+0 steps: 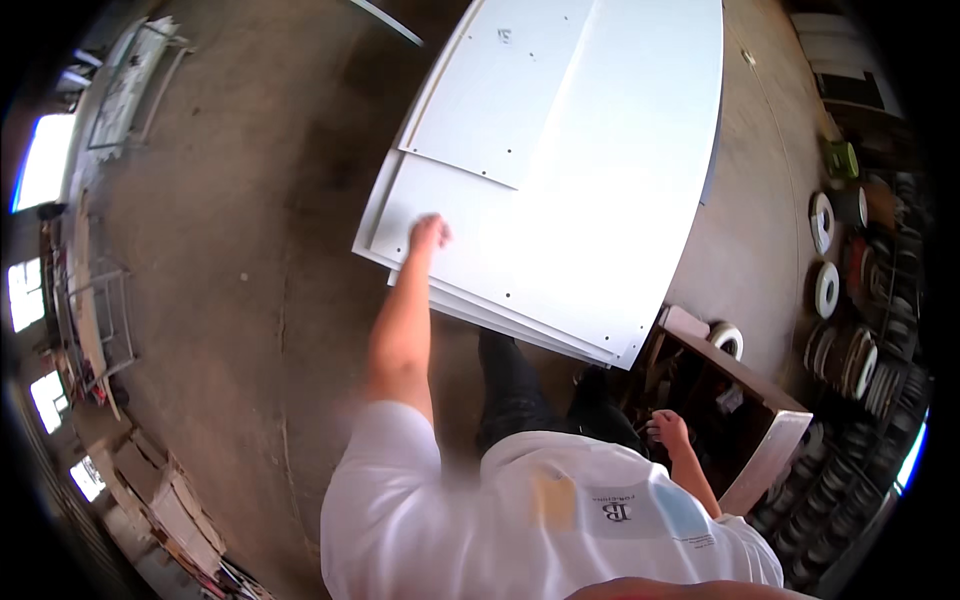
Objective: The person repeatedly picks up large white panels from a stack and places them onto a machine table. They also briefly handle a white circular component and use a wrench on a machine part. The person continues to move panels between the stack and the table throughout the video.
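Note:
My left hand (pixel 430 232) is over the near left part of a stack of large white panels (pixel 600 190). Its fingers are curled in and a little blurred, and I see nothing in them. Whether it touches the top surface, I cannot tell. On that stack lies a smaller white panel (pixel 490 90) with small dark holes and a brown strip along its left edge. My right hand (pixel 668 430) hangs low at my side near a brown open-fronted cabinet (pixel 740 375). Its fingers are loosely bent and apart, with nothing visible in them.
White rolls of edge banding (pixel 826 290) stand on the floor to the right, by a rack of many more rolls (pixel 880 370). A green container (pixel 841 158) is farther back. Along the left wall are a metal frame rack (pixel 110 330) and stacked boards (pixel 165 490).

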### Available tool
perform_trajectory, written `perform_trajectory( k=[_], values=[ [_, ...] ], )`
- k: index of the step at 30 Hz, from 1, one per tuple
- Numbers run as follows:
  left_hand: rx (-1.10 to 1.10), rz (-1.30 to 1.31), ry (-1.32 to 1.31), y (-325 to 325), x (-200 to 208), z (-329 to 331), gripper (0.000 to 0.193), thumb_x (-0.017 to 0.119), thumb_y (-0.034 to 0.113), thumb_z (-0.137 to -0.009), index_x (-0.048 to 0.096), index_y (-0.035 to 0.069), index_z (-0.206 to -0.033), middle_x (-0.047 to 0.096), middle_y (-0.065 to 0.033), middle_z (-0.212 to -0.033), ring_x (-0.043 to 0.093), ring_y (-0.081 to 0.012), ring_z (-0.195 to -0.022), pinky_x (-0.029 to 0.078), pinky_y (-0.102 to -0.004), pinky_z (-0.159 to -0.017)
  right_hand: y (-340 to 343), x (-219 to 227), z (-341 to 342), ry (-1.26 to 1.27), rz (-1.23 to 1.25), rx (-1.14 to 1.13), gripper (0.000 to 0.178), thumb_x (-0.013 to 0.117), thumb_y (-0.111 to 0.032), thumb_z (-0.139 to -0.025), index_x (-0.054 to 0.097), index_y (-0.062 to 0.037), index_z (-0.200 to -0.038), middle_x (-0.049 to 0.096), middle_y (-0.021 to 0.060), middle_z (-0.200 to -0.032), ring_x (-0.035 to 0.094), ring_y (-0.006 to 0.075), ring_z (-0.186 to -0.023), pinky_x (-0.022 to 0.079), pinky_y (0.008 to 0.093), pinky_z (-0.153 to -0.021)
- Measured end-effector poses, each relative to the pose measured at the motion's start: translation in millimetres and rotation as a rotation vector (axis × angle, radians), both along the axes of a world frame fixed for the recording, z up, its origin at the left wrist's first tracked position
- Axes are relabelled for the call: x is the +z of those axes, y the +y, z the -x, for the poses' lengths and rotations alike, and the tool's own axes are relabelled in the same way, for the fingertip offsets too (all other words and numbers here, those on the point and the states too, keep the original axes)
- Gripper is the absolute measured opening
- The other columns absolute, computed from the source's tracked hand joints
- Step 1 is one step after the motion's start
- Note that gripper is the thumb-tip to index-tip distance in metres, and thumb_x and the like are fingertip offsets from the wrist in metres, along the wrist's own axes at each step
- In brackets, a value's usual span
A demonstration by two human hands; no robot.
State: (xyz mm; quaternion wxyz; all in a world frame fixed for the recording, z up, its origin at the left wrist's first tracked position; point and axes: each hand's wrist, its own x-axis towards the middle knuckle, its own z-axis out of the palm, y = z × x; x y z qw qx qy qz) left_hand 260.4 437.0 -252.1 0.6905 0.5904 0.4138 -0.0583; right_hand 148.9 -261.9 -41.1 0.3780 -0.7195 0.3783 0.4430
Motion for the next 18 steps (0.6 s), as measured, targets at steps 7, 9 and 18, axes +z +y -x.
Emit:
perform_trajectory(
  k=[7,9,18],
  values=[
    [-0.068,-0.943,0.208,147,-39,-155,0.041,0.06,0.035,-0.088,0.064,-0.003,-0.103,0.066,-0.024,-0.106,0.063,-0.0412,-0.101,0.05,-0.0464,-0.086,137,67,16,0.04,0.022,0.057,0.025,0.06,-0.017,-0.094,0.064,0.0002,-0.111,0.07,0.009,-0.091,0.067,0.0167,-0.078,0.053,0.0287,-0.071],
    [-0.185,-0.952,0.178,157,-40,-174,0.049,0.056,0.04,-0.089,0.062,-0.003,-0.111,0.065,-0.027,-0.108,0.062,-0.0428,-0.102,0.049,-0.0469,-0.089,150,74,24,0.052,0.083,-0.003,0.024,0.059,-0.018,-0.095,0.065,-0.0013,-0.112,0.071,0.0094,-0.093,0.067,0.0172,-0.079,0.053,0.029,-0.071],
    [-0.381,-0.817,0.368,170,-31,-209,0.071,0.04,0.063,-0.093,0.067,-0.002,-0.107,0.066,-0.0264,-0.108,0.061,-0.0417,-0.106,0.047,-0.0476,-0.091,172,83,39,-0.034,0.113,0.007,0.025,0.061,-0.019,-0.094,0.065,-0.0007,-0.111,0.07,0.0087,-0.093,0.068,0.017,-0.082,0.055,0.0299,-0.077]
  ],
)
